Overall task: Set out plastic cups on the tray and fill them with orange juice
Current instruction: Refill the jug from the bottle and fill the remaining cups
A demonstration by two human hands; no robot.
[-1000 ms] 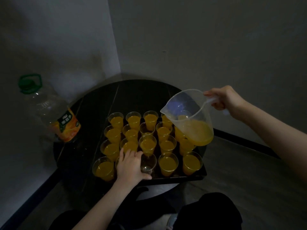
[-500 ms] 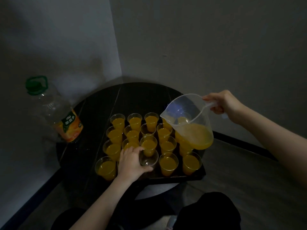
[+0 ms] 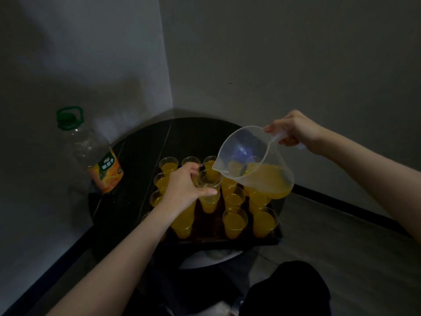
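My left hand (image 3: 185, 189) grips an empty clear plastic cup (image 3: 209, 179) and holds it up above the tray, right under the jug's spout. My right hand (image 3: 293, 131) holds a clear plastic jug (image 3: 252, 160) by its handle, tilted toward the cup, with orange juice pooled in its lower side. No stream shows at the spout. A black tray (image 3: 227, 242) on a round dark table carries several clear cups filled with orange juice (image 3: 234, 221). My left arm hides some of the cups at the tray's left.
A large, nearly empty juice bottle (image 3: 95, 153) with a green cap stands at the left rim of the round table (image 3: 141, 153). The table sits in a wall corner. My dark-clad knee (image 3: 287, 290) is below the tray.
My left hand has lifted the empty cup off the tray's front row and raised it to the jug's spout. The jug has tilted slightly further toward it.
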